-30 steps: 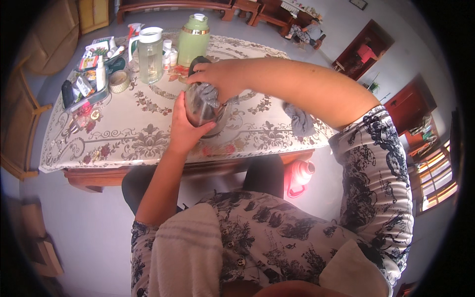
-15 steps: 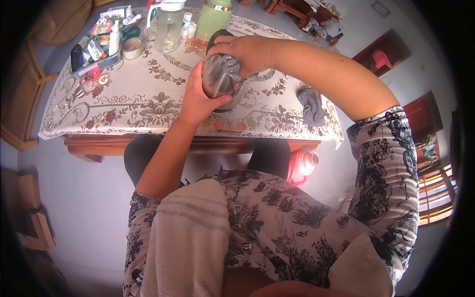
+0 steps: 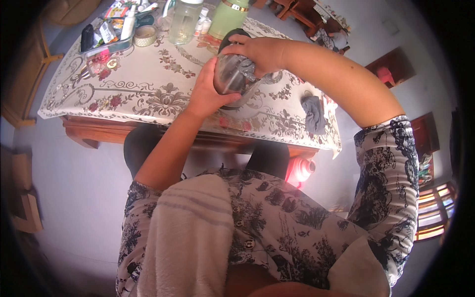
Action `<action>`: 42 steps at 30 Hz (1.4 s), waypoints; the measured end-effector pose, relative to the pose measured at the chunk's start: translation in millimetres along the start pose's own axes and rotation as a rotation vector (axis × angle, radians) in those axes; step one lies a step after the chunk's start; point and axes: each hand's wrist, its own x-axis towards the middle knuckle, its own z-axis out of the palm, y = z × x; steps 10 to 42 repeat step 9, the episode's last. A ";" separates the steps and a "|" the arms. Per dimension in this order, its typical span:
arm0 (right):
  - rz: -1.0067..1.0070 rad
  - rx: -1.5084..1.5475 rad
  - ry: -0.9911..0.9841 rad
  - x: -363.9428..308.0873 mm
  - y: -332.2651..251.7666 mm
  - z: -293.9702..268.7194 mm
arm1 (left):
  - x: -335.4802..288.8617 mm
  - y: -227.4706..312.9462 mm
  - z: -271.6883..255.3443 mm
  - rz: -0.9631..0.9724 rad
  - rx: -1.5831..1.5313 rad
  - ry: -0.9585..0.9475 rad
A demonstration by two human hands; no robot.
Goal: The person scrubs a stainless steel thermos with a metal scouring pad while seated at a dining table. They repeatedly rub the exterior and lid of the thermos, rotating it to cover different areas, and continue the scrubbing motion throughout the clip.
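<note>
A clear, rounded vessel (image 3: 226,79) with a dark end is tilted above the near middle of the table. Around its near left side my left hand (image 3: 208,91) is wrapped, thumb along the lower edge. My right hand (image 3: 264,54) reaches over from the right and presses a shiny grey cloth (image 3: 246,67) to the vessel. Its fingertips rest by the dark end. Whether the cloth lies inside or outside the wall, I cannot tell. A second, darker grey cloth (image 3: 313,115) lies crumpled at the table's right side.
At the back stand a clear jug (image 3: 185,24), a green flask (image 3: 227,21) and small white bottles (image 3: 202,24). A roll of tape (image 3: 145,36) sits beside a tray (image 3: 116,47) of packets. The patterned tablecloth (image 3: 163,99) covers the table. A pink flask (image 3: 301,169) stands below.
The view has shifted, so the table items appear farther right and partly higher. Both hands keep their hold on the vessel and cloth, with little visible change in grip.
</note>
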 end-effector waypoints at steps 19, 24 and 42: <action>0.019 -0.207 -0.132 -1.3 -16.5 -27.1 | 16.4 -5.9 -14.3 -0.056 -0.115 -0.181; 0.019 -0.207 -0.132 -1.3 -16.5 -27.1 | 16.4 -5.9 -14.3 -0.056 -0.115 -0.181; 0.019 -0.207 -0.132 -1.3 -16.5 -27.1 | 16.4 -5.9 -14.3 -0.056 -0.115 -0.181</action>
